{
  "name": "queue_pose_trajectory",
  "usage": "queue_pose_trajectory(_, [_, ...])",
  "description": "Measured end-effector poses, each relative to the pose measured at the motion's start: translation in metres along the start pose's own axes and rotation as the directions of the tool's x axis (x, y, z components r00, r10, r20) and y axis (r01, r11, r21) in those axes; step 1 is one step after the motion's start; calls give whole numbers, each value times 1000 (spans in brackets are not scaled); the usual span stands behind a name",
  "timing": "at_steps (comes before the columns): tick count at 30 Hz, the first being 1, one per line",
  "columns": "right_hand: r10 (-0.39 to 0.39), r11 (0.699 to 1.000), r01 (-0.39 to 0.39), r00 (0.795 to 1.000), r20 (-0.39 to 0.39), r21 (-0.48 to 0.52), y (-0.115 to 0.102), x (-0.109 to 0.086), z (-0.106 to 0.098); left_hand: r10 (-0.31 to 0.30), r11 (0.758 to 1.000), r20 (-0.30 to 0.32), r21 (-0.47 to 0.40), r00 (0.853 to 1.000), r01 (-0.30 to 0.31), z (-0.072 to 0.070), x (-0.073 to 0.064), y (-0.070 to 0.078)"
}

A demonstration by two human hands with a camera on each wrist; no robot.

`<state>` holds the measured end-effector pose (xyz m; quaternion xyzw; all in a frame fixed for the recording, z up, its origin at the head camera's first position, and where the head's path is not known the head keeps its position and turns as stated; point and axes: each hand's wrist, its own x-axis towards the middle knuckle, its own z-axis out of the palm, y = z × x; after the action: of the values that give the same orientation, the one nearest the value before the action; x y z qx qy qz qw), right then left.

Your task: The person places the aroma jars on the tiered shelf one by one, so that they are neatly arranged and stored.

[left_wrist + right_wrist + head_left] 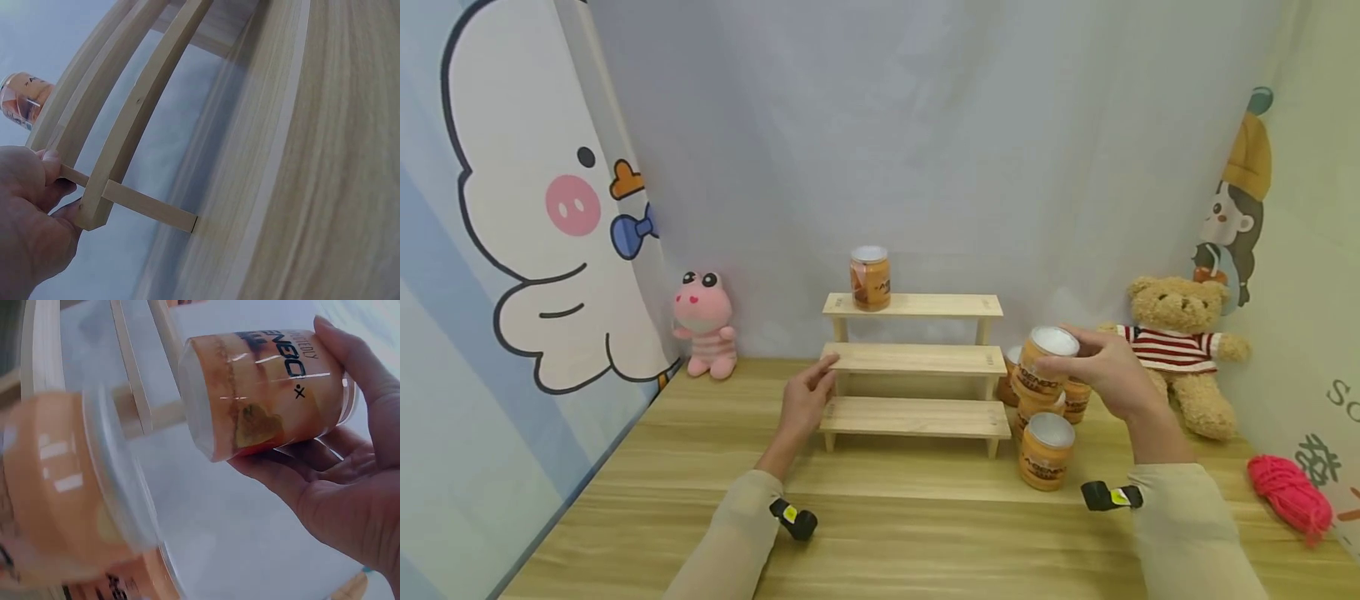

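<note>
My left hand (805,400) grips the left end of a three-step wooden display stand (917,415), around the middle step. In the left wrist view, its thumb and fingers (49,169) lie at the ends of the slats. My right hand (1108,368) holds an orange printed can (1037,377) with a pale lid, raised to the right of the stand; the right wrist view shows the fingers curled around this can (269,394). Another such can (871,283) stands upright on the top step, left of its middle.
Several more orange cans stand on the table (925,542) right of the stand, a front can (1047,457) nearest me. A pink plush toy (703,325) sits back left. At right are a teddy bear (1180,358) and pink yarn (1288,493). A grey curtain (925,150) hangs behind.
</note>
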<state>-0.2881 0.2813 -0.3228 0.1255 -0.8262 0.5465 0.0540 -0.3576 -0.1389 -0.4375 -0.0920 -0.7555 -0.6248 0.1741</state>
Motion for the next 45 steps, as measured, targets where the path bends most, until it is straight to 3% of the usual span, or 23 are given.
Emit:
queue_pose_trajectory(15, [57,998,-59,986,160,7,-30,55,59,36,999,-8,18,999,-36,0,1,-3])
queue_pose_trajectory(24, [68,997,-70,986,154,10,-36,74,82,7,1000,-22,12,1000,-7,1,1,-1])
queue_pose_trajectory(34, [50,996,-62,983,175,66,-35,94,116,16,1000,-16,8,1000,-16,1,2,-2])
queue_pose_trajectory(45, [68,990,-88,983,172,111,-40,100,128,21,1000,-20,12,1000,-21,0,2,0])
